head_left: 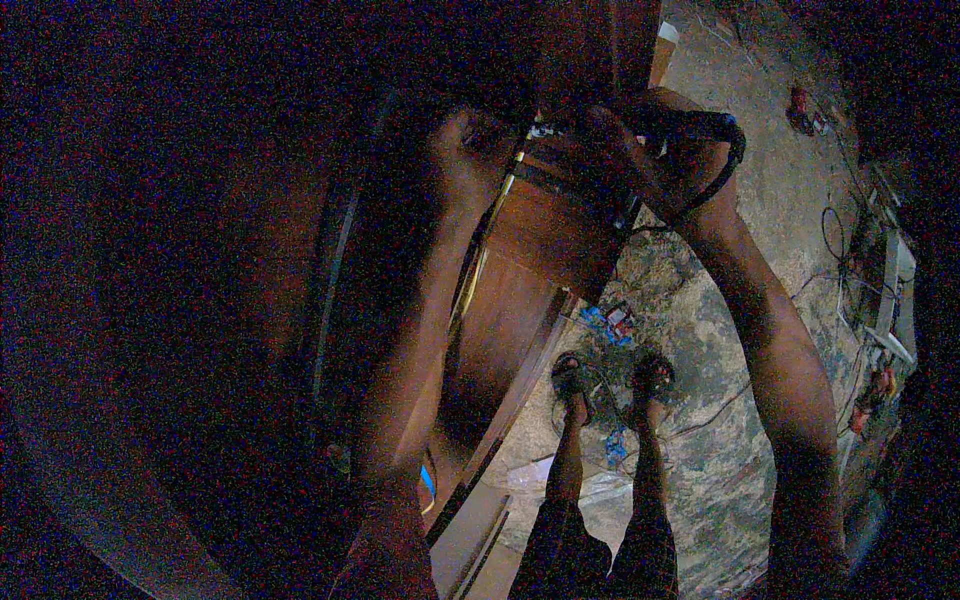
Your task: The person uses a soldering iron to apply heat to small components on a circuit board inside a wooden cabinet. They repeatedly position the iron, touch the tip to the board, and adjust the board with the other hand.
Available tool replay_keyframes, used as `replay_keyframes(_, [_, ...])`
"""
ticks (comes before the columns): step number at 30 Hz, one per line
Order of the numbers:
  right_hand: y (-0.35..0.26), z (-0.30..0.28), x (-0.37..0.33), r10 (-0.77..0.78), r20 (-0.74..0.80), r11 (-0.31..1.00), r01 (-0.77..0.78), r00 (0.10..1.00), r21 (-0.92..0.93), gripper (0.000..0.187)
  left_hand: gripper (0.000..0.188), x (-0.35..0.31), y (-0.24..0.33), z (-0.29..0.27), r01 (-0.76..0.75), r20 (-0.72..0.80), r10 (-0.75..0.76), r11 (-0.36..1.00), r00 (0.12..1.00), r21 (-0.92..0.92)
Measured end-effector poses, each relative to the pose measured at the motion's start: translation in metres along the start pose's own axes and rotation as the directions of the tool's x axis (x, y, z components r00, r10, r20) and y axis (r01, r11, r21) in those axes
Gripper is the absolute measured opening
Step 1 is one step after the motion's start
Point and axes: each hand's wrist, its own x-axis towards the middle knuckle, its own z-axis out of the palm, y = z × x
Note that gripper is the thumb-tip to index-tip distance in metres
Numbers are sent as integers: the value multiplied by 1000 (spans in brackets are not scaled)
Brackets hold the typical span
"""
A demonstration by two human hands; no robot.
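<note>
My right hand (652,165) is wrapped round a dark power tool (690,124) whose exact kind the gloom hides. A black cable (738,165) loops from its rear end past my wrist. The tool's front points left, toward a small bright metal part (542,130) at the edge of a brown wooden piece of furniture (540,225). On the left side of that spot my left hand (472,140) is closed, its fingers curled at the edge; what they grip is lost in shadow. A brass-coloured strip (478,265) runs down the wood beside my left forearm.
My sandalled feet stand on a stained concrete floor (700,330). Blue scraps (606,322) lie near them, and a thin cable crosses the floor. At the right are a pale frame (890,290) with wires and a red item (798,108). Darkness covers the left side.
</note>
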Motion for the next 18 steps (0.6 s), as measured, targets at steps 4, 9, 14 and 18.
replay_keyframes(4, [-5, 0, 2, 46, 9, 998, -46, 999, 44, 19, 15, -2, 5, -3, 8, 7, -8, 999, 1000, 52])
replay_keyframes(9, [-8, 2, 2, 106, 30, 991, -108, 994, 83, 18, 16, -2, 0, 0, 78, -40, -83, 990, 996, -117])
replay_keyframes(14, [-8, 3, 3, 48, 24, 998, -49, 999, 46, 19, 16, 2, -10, 5, 328, 134, -419, 434, 898, -839])
replay_keyframes(18, [-10, 3, 2, 29, 20, 999, -30, 999, 32, 19, 16, -4, -7, 1, 0, -59, -1, 1000, 998, -13])
